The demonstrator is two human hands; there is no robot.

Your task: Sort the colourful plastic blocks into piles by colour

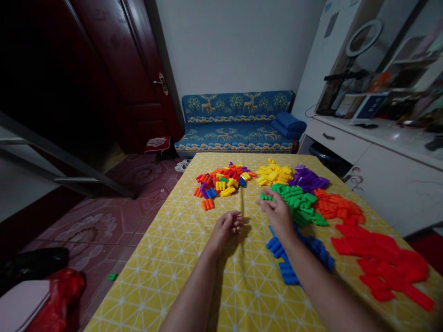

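My left hand (226,228) hovers over the middle of the table, its fingers loosely curled and slightly apart, with nothing visible in them. To its right, my right hand (278,214) is at the left edge of a heap of green toy blocks (297,203). A green block (266,197) shows between its thumb and fingers. Beneath my right forearm lie blue blocks (289,272), partly hidden by it. Ahead of my left hand is a mixed pile of coloured blocks (224,179), with one orange block (208,204) at its near edge.
Yellow blocks (273,173), purple blocks (308,179), orange blocks (339,206) and red blocks (384,258) form separate heaps on the yellow patterned tablecloth (166,272). A blue sofa (235,131) stands beyond the table. A white cabinet (391,170) is at right. One green block (112,276) lies on the floor.
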